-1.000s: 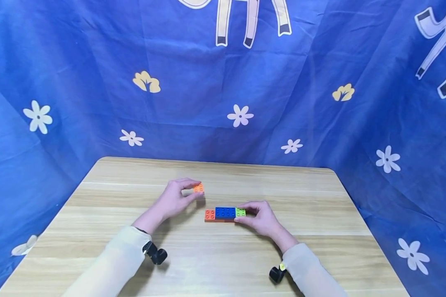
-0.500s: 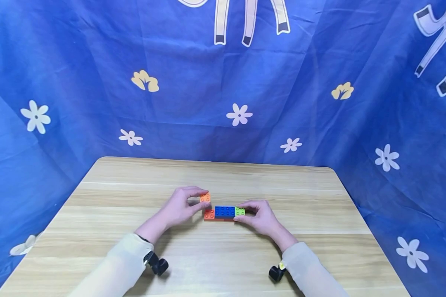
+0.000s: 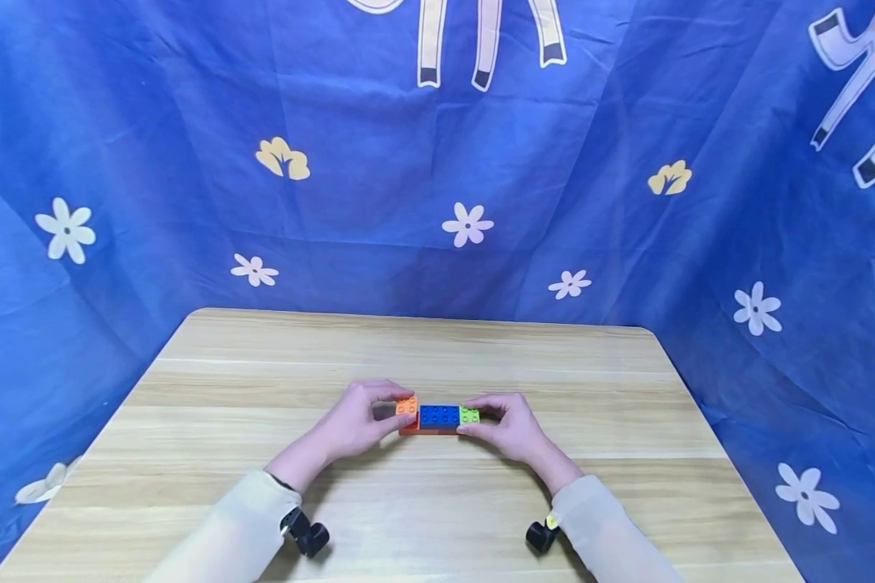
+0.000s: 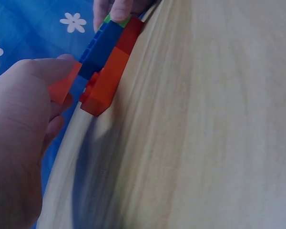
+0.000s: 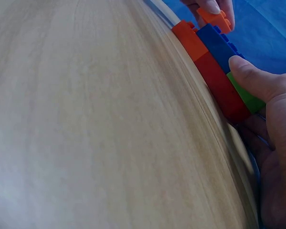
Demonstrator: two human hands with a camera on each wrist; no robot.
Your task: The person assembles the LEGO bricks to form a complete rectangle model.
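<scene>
Between thumb and fingers my left hand pinches a small orange toy brick. It hangs just above the bare studs at the left end of a two-layer brick row. That row's lower layer is an orange-red brick joined end to end with a dark red brick. On top sit a blue brick in the middle and a lime green brick at the right end. My right hand grips the green end, thumb on the near side; its other fingers are partly hidden behind the bricks.
The row rests on a light wooden table. Behind and beside the table hangs a blue cloth with white flowers and animal legs. A small black camera sits at the left wrist, another black camera at the right.
My left hand has brought the orange brick right and toward me, from behind the row to over its left end. My right hand keeps its grip on the green end.
</scene>
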